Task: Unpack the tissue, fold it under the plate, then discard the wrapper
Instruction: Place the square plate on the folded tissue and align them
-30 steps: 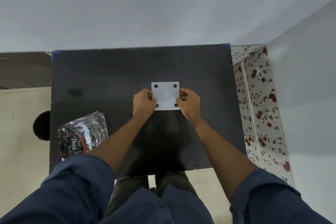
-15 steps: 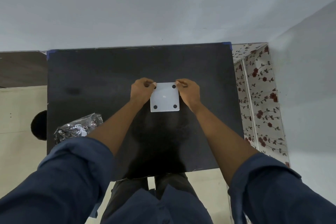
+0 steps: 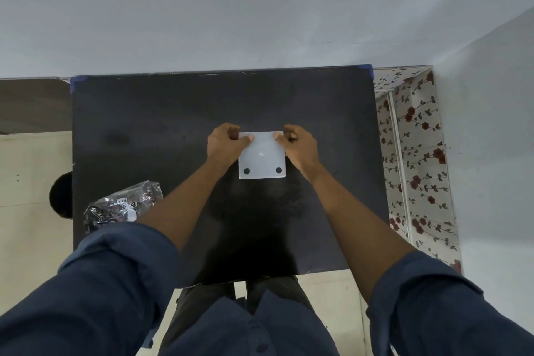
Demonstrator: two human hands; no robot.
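White square plate [image 3: 262,156] lies flat mid-table [image 3: 173,113], edges squared to the table's; no clear long axis. Two dark dots sit along its near edge (far corners hidden by thumbs). Left hand [image 3: 224,143] and right hand [image 3: 297,144] curl closed on the far corners, thumbs on top. Crinkled wrapper [image 3: 121,206] rests near the table's left edge.

sleeves [image 3: 115,283]: dark navy, cuffs rolled back near the elbows, forearms bare | shirt front [image 3: 248,326]: same navy cloth, open collar, two dark round buttons down the placket | trousers [image 3: 268,286]: dark, nearly black | left hand [image 3: 225,143], right hand [image 3: 297,146]: no rings, watch or gloves
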